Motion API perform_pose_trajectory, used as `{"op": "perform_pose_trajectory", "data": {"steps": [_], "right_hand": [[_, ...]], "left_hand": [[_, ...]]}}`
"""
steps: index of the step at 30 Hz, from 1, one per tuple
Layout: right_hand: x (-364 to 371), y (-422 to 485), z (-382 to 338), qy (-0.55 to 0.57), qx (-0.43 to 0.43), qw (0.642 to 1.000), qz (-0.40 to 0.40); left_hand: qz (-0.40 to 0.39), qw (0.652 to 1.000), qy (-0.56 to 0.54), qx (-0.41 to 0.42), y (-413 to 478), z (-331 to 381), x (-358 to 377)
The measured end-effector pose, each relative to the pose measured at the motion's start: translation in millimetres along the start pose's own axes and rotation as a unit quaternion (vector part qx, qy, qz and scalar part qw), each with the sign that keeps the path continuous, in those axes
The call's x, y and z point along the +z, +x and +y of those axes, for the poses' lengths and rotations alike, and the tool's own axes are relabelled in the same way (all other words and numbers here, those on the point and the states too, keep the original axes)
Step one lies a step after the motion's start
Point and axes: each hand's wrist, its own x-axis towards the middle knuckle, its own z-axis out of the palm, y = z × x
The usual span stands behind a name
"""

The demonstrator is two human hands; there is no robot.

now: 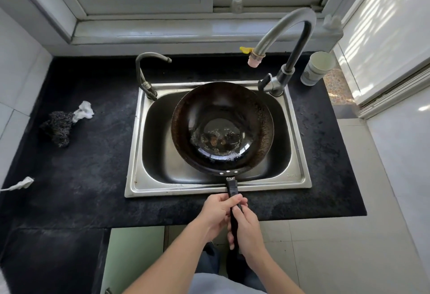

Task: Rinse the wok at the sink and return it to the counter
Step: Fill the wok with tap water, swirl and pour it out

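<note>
While the left hand and right hand both clasp the wok handle over the sink, rinsing is the step in hand; next, one hand must open the tap, apparently dry.

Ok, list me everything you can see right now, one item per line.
wok: 1, black, in the sink, handle out over the front rim
sink: 1, steel, set in the counter
counter: 1, black, around the sink
tall tap: 1, grey, sink's right rear corner
small tap: 1, grey, sink's left rear corner
valve handle: 1, yellow, by the tall tap's spout
scourer: 1, dark grey, counter left of the sink
rag: 1, white, touching the scourer
strip: 1, white, counter's left edge
cup: 1, white, counter right rear
bottle: 1, clear, window sill
left hand: 1, grips the wok handle
right hand: 1, grips the handle nearer its end
</note>
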Motion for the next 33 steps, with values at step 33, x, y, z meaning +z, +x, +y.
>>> {"op": "perform_pose_trajectory", "data": {"steps": [33], "right_hand": [[-121, 189, -244, -0.277, -0.268, 0.920, -0.076]], "left_hand": [[0.121, 0.981, -0.146, 0.045, -8, -10, 38]]}}
